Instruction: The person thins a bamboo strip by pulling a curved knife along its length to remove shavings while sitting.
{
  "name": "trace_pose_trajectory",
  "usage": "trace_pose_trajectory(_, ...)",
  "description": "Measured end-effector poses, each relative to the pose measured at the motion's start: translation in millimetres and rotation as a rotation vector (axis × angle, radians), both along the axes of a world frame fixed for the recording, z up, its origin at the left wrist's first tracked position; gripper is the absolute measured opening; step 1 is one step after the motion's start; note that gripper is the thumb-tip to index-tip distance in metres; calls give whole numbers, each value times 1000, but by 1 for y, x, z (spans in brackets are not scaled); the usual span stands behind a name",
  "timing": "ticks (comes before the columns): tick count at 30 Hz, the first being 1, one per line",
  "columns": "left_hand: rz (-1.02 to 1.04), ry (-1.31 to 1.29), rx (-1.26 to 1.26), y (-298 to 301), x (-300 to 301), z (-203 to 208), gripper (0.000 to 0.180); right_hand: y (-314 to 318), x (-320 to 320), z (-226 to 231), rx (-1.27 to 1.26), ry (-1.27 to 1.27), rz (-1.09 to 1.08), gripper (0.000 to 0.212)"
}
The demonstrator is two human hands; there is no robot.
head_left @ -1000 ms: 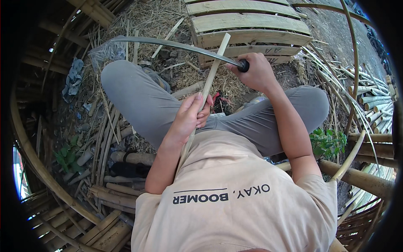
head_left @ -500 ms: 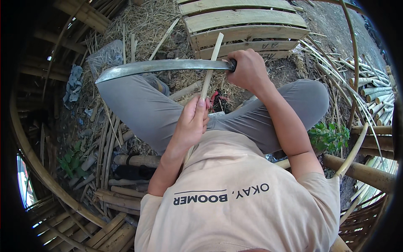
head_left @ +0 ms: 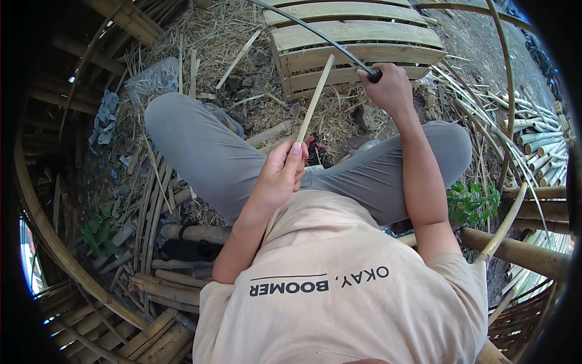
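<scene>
My left hand (head_left: 283, 171) is closed round a pale, thin bamboo strip (head_left: 316, 97) in front of my lap, and the strip's far end slants up and away to the right. In my right hand (head_left: 390, 88), out past my right shin, is the dark handle of a long machete (head_left: 321, 36). Its blade runs up and left over the wooden crate, seen nearly edge-on, and its tip passes the top of the picture. Blade and strip are apart. The strip's lower end is hidden by my left hand and forearm.
A slatted wooden crate (head_left: 364, 33) stands ahead, with straw and shavings (head_left: 206, 30) beside it. Cut bamboo poles (head_left: 548, 142) are stacked at the right, near a green plant (head_left: 473, 203). Bamboo pieces (head_left: 160, 206) lie at my left, under a curved bamboo frame (head_left: 45, 233).
My right hand has moved forward and right. The machete has left its place across the strip and swung up over the crate. The strip now leans slightly more to the right.
</scene>
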State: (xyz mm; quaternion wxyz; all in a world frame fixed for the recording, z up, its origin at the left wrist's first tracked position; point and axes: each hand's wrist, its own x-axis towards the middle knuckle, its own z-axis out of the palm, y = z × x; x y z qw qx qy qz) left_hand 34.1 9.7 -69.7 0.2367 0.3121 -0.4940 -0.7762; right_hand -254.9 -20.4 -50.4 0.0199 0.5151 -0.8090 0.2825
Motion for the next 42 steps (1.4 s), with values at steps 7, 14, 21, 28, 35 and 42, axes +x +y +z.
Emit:
trace_pose_trajectory(7, 72, 30, 88, -11, 12, -9, 26, 3, 22, 8, 88, -98, 183, 39)
trace_pose_trajectory(14, 67, -40, 60, -10, 4, -15, 24, 11, 56, 2, 118, -109, 412, 40)
trace_pose_trajectory(21, 118, -224, -278, 0, -3, -30, 25, 11, 58, -8, 75, 65, 351, 31)
trace_pose_trajectory(28, 190, -350, -505, 1, -6, -20, 28, 7, 61, 0, 212, 30, 290, 35)
trace_pose_trajectory(35, 191, -429, -621, 16, 0, -7, 28, -10, 0, -14, 20, 134, 43, 28)
trace_pose_trajectory(42, 266, -234, -557, 2, -3, -17, 24, -4, 3, -7, 21, -22, 24, 34)
